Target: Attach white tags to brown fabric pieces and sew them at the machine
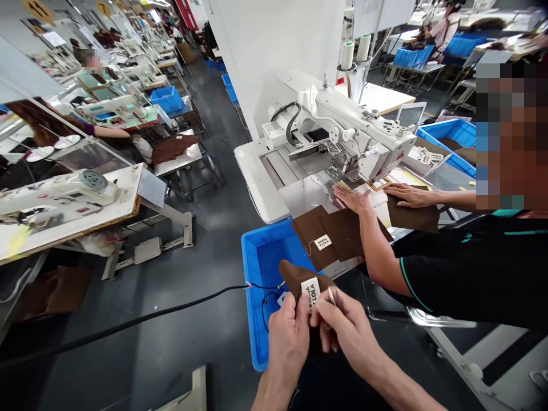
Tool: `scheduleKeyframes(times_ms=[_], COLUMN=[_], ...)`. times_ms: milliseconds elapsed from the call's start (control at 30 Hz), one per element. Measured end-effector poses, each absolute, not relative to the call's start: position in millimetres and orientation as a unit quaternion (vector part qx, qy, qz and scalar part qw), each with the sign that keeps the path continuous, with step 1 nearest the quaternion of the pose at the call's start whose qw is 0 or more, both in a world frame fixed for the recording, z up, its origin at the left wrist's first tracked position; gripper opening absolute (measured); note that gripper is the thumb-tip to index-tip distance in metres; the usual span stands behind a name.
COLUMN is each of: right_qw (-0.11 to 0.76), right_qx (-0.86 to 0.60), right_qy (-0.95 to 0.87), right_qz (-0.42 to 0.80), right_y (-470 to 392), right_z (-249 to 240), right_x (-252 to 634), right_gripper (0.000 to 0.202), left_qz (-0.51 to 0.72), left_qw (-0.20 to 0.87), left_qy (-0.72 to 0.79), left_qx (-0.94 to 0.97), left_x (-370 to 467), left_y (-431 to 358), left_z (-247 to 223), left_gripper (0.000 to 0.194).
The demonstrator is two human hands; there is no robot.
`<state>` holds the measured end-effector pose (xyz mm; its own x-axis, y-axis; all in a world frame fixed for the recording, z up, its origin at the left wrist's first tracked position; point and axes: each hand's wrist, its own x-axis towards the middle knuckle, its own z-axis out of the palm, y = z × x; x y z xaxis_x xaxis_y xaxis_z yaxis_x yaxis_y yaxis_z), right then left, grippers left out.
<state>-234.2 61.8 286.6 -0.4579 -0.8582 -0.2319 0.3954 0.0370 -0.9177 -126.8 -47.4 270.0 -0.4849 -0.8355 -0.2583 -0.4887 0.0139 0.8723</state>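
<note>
My left hand point(287, 337) is closed on a brown fabric piece point(295, 276), held over the front of a blue bin. A white label point(310, 292) with black lettering is on that fabric, beside my left thumb. Close against the label's right side, my right hand point(342, 319) is closed with its fingertips together. A small metal tool, probably thread snips point(331, 295), sticks up from its grip; most of it is hidden by the fingers. More brown fabric pieces point(349, 234) lie just beyond on the machine table, one bearing a similar label point(323, 242) with a loose thread.
The blue bin point(247, 285) stands below the table's edge. A co-worker's hands point(353, 198) press fabric under a white sewing machine point(363, 137). A black cable point(171, 310) crosses at left. Another sewing table point(128, 194) stands left, and a blue crate point(454, 128) behind right.
</note>
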Motion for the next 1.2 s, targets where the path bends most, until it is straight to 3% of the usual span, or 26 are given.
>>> scheduleKeyframes(times_ms=[100, 167, 400, 667, 867, 1033, 1200], right_qw=[0.527, 0.547, 0.449, 0.544, 0.562, 0.580, 0.498], right_qx=[-0.122, -0.154, -0.250, -0.215, -0.185, -0.170, -0.212], right_qy=[0.520, 0.537, 0.629, 0.528, 0.529, 0.494, 0.563], right_qz=[-0.661, -0.624, -0.584, -0.615, -0.609, -0.625, -0.624], right_y=[71.5, 82.5, 60.8, 35.8, 37.6, 37.9, 34.3], right_z=[280.6, 280.9, 263.2, 260.7, 261.2, 251.5, 250.2], right_x=[-226.5, -226.9, -249.9, -245.7, -247.9, -248.5, -251.5], right_gripper=[0.052, 0.054, 0.059, 0.064, 0.068, 0.063, 0.062], left_qz=[-0.480, -0.492, -0.634, -0.724, -0.739, -0.719, -0.559], left_qw=[0.218, 0.239, 0.247, 0.216, 0.186, 0.150, 0.153], left_qy=[-0.655, -0.614, -0.520, -0.443, -0.448, -0.496, -0.596], left_qx=[0.542, 0.569, 0.517, 0.483, 0.468, 0.463, 0.556], left_x=[-120.3, -113.5, -113.0, -118.1, -118.2, -122.5, -117.7], left_y=[-71.0, -87.4, -80.9, -65.2, -65.8, -66.0, -66.9], left_z=[265.7, 263.9, 273.8, 281.5, 275.8, 272.9, 267.0], left_gripper=[0.047, 0.045, 0.052, 0.051, 0.049, 0.055, 0.068])
